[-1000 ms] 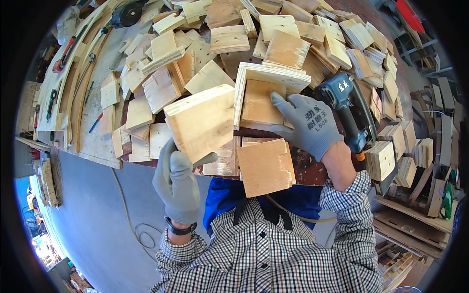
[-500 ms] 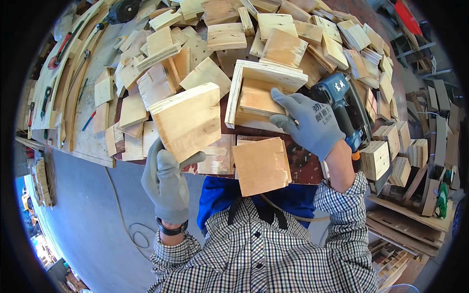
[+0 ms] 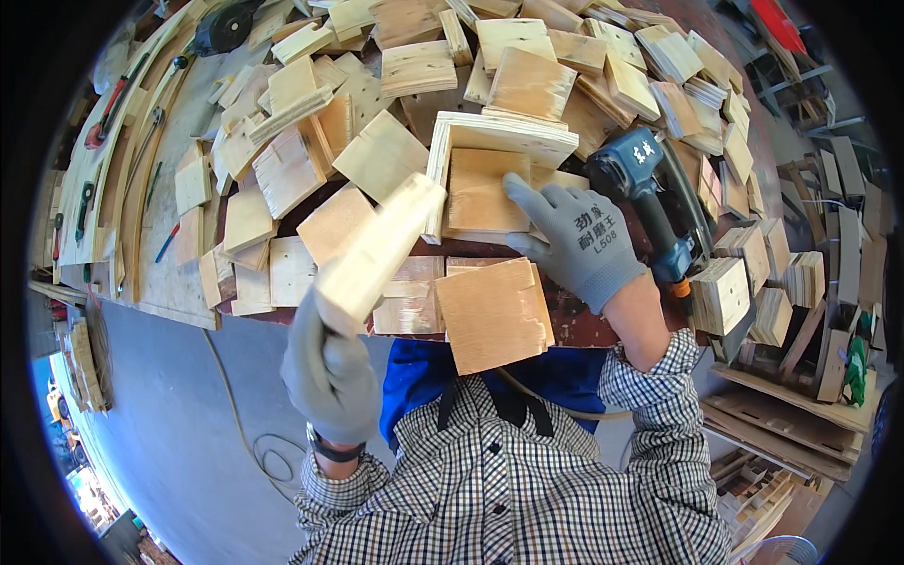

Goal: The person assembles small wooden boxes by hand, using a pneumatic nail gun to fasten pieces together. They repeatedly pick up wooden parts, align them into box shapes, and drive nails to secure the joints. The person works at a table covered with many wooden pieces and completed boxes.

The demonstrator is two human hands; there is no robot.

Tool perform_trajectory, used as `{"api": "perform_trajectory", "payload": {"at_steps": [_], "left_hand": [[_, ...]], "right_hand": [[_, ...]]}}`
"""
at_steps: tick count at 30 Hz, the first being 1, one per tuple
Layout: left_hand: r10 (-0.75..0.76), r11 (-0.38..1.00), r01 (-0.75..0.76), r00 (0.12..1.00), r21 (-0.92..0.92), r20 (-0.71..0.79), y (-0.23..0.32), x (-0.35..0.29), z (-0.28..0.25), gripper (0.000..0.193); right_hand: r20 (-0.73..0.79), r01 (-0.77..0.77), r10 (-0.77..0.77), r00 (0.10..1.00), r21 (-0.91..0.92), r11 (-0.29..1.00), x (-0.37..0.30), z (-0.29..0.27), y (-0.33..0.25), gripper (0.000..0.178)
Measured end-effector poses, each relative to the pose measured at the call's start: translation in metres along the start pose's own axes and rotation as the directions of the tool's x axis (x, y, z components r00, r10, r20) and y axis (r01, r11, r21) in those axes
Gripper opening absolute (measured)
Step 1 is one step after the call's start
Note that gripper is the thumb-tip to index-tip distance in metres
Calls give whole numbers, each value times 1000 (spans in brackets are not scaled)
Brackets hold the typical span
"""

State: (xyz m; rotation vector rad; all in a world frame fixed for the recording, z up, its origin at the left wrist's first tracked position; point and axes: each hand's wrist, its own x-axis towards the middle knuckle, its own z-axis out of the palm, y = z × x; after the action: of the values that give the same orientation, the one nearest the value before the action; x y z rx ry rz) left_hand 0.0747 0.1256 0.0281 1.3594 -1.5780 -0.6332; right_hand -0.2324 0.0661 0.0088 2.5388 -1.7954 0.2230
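My left hand [image 3: 330, 372], in a grey glove, grips a pale plywood block [image 3: 381, 250] by its lower end. The block is tilted edge-on and blurred by motion. Ahead of me an L-shaped plywood corner frame [image 3: 508, 132] lies on the table, with a square plywood piece [image 3: 485, 193] inside its angle. My gloved right hand [image 3: 579, 235] rests its index fingertip and thumb at this piece's right side, fingers spread apart. Just right of that hand stands a blue and black nail gun [image 3: 650, 188]. A small stack of plywood squares [image 3: 494, 315] overhangs the near table edge.
Many loose plywood blocks [image 3: 419, 68] are heaped across the far side of the dark red table [image 3: 589, 325]. Several thick blocks [image 3: 720, 295] stand at the right edge. Long strips, hand tools and a black power tool [image 3: 224, 28] lie at the left. A hose [image 3: 226, 386] trails on the floor.
My left hand has turned its block from face-on to edge-on. The plywood piece inside the corner frame now sits square against the angle, with my right hand still at it.
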Motion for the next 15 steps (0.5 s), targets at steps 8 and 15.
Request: {"api": "perform_trajectory", "payload": {"at_steps": [8, 15], "left_hand": [[323, 916, -350, 933, 197, 155, 29, -5, 6, 69], [77, 987, -46, 975, 151, -209, -1, -17, 5, 74]], "right_hand": [[-191, 77, 48, 980, 595, 800, -19, -67, 14, 62], [-16, 242, -257, 966, 399, 885, -46, -63, -28, 95]]}}
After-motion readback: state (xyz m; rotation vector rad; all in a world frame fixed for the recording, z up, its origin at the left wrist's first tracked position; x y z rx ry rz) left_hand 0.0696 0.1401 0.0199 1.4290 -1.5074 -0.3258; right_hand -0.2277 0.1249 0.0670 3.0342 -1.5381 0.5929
